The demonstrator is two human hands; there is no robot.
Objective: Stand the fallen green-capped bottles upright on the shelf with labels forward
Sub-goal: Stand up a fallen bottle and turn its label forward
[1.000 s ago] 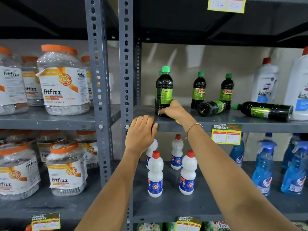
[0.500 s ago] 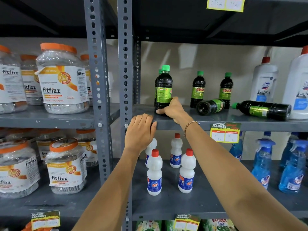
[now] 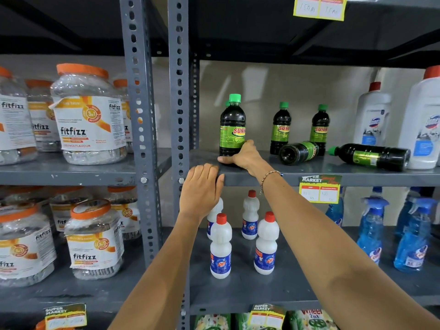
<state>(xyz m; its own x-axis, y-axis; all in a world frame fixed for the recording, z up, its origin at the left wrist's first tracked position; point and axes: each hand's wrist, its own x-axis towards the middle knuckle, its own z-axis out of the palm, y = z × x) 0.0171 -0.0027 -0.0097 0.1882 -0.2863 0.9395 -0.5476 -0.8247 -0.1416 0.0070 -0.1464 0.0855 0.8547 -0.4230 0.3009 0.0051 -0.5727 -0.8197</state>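
A dark green-capped bottle [image 3: 232, 126] stands upright at the left end of the grey shelf [image 3: 266, 179], its SUNNY label turned toward me. My right hand [image 3: 245, 157] grips its base. Another cap shows just behind it. Two more green-capped bottles [image 3: 281, 128] [image 3: 320, 128] stand upright further back. One fallen bottle [image 3: 298, 152] lies with its bottom toward me. A second fallen bottle [image 3: 371, 156] lies sideways, cap pointing left. My left hand [image 3: 201, 189] rests flat on the shelf's front edge, holding nothing.
Large white red-capped jugs [image 3: 372, 122] stand at the shelf's right end. Below are small white bottles [image 3: 220, 246] and blue spray bottles [image 3: 370, 232]. Orange-lidded fitfizz jars [image 3: 87, 115] fill the left rack. Perforated grey uprights [image 3: 179, 115] separate the racks. A yellow price tag [image 3: 319, 189] hangs on the shelf edge.
The upright bottle under my right hand has rotated, so its SUNNY label now faces more toward me. My left hand has stayed on the shelf edge.
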